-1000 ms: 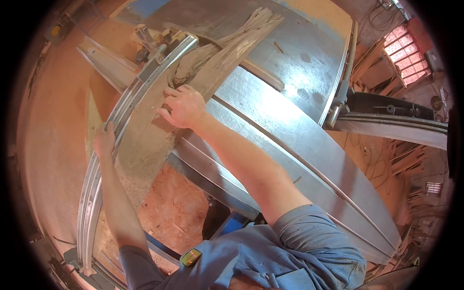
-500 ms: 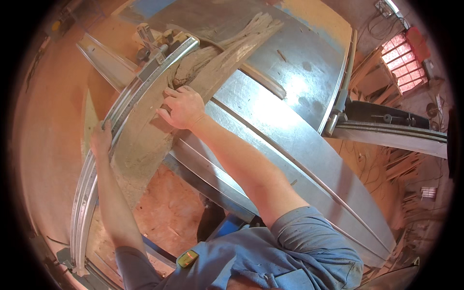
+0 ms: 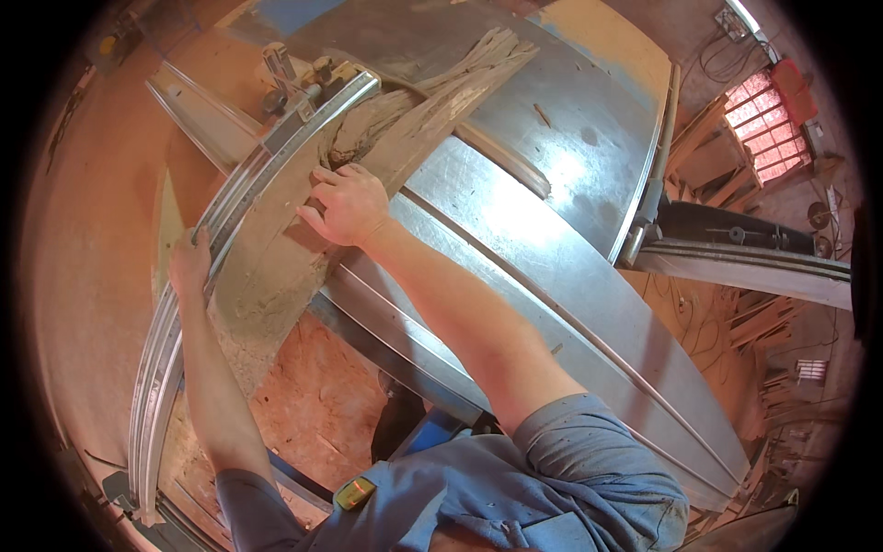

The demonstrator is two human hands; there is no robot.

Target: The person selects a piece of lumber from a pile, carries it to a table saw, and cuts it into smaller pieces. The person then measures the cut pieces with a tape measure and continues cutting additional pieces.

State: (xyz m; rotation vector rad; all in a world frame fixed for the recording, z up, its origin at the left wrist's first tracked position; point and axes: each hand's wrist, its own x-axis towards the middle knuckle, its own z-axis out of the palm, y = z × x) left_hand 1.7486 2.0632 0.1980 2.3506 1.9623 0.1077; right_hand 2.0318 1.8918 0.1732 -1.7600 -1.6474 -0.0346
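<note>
A rough, weathered wooden plank (image 3: 276, 267) lies across a steel saw table (image 3: 552, 230), running from lower left up to a splintered end at the top. My right hand (image 3: 345, 207) presses flat on the plank near its middle, fingers spread against it. My left hand (image 3: 190, 262) grips the long curved-looking metal fence rail (image 3: 175, 331) at the plank's left edge. The plank sits tight against that rail.
Sawdust covers the floor (image 3: 313, 414) below the table. A clamp fitting (image 3: 290, 78) sits at the rail's far end. A second metal machine bed (image 3: 736, 258) and stacked wood offcuts (image 3: 727, 156) stand at the right. A red-lit window grille (image 3: 768, 120) is at the upper right.
Both hands stay on the plank and the rail; the plank and rail have slid slightly toward the upper right across the table.
</note>
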